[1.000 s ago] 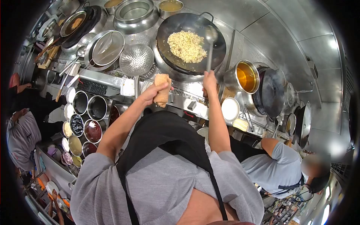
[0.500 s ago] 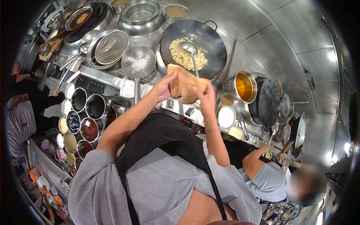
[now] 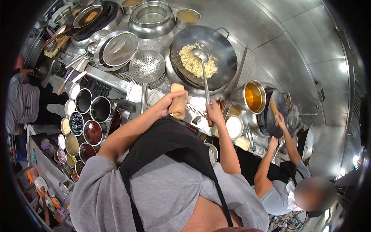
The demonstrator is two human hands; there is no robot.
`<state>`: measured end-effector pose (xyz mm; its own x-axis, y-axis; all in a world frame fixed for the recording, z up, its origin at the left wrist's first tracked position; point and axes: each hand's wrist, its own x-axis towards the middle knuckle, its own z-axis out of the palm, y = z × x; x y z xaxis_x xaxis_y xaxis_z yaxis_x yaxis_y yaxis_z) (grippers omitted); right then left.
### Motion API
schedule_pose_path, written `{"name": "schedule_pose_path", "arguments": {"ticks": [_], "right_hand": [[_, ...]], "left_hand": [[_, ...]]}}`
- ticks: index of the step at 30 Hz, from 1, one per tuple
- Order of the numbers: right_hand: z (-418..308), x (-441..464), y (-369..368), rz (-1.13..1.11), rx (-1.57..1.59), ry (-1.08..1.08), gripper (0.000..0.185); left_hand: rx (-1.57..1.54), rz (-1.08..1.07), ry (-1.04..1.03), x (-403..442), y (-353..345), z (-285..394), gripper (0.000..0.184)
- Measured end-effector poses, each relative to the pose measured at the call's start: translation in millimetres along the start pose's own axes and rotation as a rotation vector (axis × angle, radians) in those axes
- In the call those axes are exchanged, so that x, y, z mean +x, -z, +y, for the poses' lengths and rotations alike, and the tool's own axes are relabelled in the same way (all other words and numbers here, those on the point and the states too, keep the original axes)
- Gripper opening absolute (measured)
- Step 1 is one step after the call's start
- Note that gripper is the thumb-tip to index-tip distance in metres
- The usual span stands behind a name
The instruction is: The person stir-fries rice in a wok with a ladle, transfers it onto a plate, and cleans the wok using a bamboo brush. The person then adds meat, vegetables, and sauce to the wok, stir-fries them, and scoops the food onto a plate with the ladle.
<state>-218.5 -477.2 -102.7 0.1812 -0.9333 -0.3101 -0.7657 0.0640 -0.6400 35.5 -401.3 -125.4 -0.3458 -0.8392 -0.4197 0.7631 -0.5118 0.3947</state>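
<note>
No brand, label or writing is legible. At left, round containers (image 3: 93, 132) hold dark, red and pale contents beside the worktop (image 3: 116, 84). A perforated skimmer (image 3: 147, 66) lies on it, handle toward the person. The left hand (image 3: 169, 103) is closed around a folded tan cloth (image 3: 178, 102), in front of the wok (image 3: 222, 58). Just right, the right hand (image 3: 215, 112) grips the handle of a ladle (image 3: 205, 69), its bowl on the rice (image 3: 189, 62) in the wok. Farther right stands a pot (image 3: 253, 96) of amber liquid; beyond it, a co-worker's hands (image 3: 279, 121) are at another wok (image 3: 271, 110).
</note>
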Motion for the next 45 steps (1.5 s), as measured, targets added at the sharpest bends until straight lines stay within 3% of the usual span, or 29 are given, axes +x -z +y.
{"name": "schedule_pose_path", "arguments": {"ticks": [1,2,4,7,10,11,12,13,16,18,19,22,23,26,27,28,30,32,34,37,38,40,42,44,45], "right_hand": [[2.8,6.7,6.5,-0.176,0.331,-0.075,0.032],[3.7,16.8,4.4,-0.135,0.473,-0.077,0.031],[-32.4,20.7,9.0,-0.130,0.527,-0.130,0.031],[-25.6,58.2,-23.1,0.039,0.150,0.110,0.039],[-26.9,39.8,-11.2,-0.035,-0.040,0.125,0.043],[40.1,58.8,-27.6,0.250,-0.257,0.601,0.046],[22.8,24.9,5.0,-0.026,-0.282,0.235,0.048],[28.7,11.1,24.0,-0.022,-0.397,0.152,0.048],[25.3,-23.9,65.7,0.029,-0.558,0.213,0.040],[14.1,-49.3,68.7,0.010,-0.452,0.255,0.036],[4.8,-62.0,70.5,0.004,-0.398,0.282,0.035],[-53.1,-107.3,98.5,-0.355,0.086,-0.109,0.034],[-44.6,-105.4,95.6,-0.432,0.248,-0.139,0.034],[-13.8,-70.3,47.0,-0.154,-0.152,0.122,0.033],[14.0,-50.0,23.0,0.028,-0.264,0.313,0.033],[-0.8,-47.0,14.8,0.023,-0.232,0.159,0.034],[-15.2,-48.0,13.4,0.041,-0.204,0.098,0.035],[-7.9,-71.0,52.2,0.033,-0.115,0.267,0.033],[-26.0,-110.2,124.4,-0.110,-0.239,0.182,0.035],[-46.5,-131.0,167.0,-0.311,-0.216,-0.093,0.045],[-24.4,-116.3,148.9,-0.217,-0.347,0.004,0.046],[44.5,-74.9,105.2,-0.001,-0.427,0.400,0.045],[27.2,-77.8,125.8,-0.123,-0.379,0.367,0.043],[-59.6,-118.1,179.7,-0.395,-0.248,-0.158,0.041],[-62.7,-119.8,186.1,-0.406,-0.269,-0.157,0.042]], "left_hand": [[0.023,0.066,-0.003,-3.4,3.4,-1.5,0.036],[0.008,0.067,0.002,-5.8,8.6,-1.8,0.035],[-0.009,0.067,0.023,-4.2,21.8,-2.0,0.033],[-0.021,0.202,0.045,12.6,30.1,0.0,0.030],[-0.043,0.253,0.013,42.5,39.3,-1.9,0.034],[-0.056,0.228,0.015,52.6,43.5,1.0,0.036],[-0.073,0.202,0.011,61.6,45.0,4.3,0.038],[-0.094,0.262,-0.022,67.6,32.8,9.0,0.043],[-0.103,0.316,-0.036,92.9,-0.4,18.2,0.054],[-0.086,0.297,-0.040,133.9,7.9,13.0,0.056],[-0.093,0.385,-0.107,149.6,5.8,9.4,0.054],[-0.024,0.511,-0.117,176.1,15.4,4.3,0.050],[-0.009,0.536,-0.178,196.3,32.4,-2.2,0.042],[0.074,0.568,-0.180,206.1,41.8,-9.2,0.035],[-0.031,0.601,-0.182,179.0,10.5,-2.0,0.034],[-0.045,0.575,-0.161,176.8,8.0,-2.6,0.034],[-0.087,0.530,-0.131,172.8,10.3,1.7,0.035],[-0.038,0.573,-0.062,161.2,-5.2,12.2,0.029],[-0.010,0.565,0.019,160.9,-15.9,20.4,0.021],[-0.053,0.618,-0.073,175.2,-9.1,14.0,0.015],[-0.063,0.575,-0.038,173.7,-1.4,4.5,0.016],[-0.084,0.477,0.034,149.6,-18.5,4.0,0.019],[-0.071,0.474,0.176,90.9,-63.8,12.5,0.024],[-0.098,0.455,0.333,48.5,-97.9,34.0,0.025],[-0.062,0.460,0.290,51.4,-94.0,33.2,0.025]]}}
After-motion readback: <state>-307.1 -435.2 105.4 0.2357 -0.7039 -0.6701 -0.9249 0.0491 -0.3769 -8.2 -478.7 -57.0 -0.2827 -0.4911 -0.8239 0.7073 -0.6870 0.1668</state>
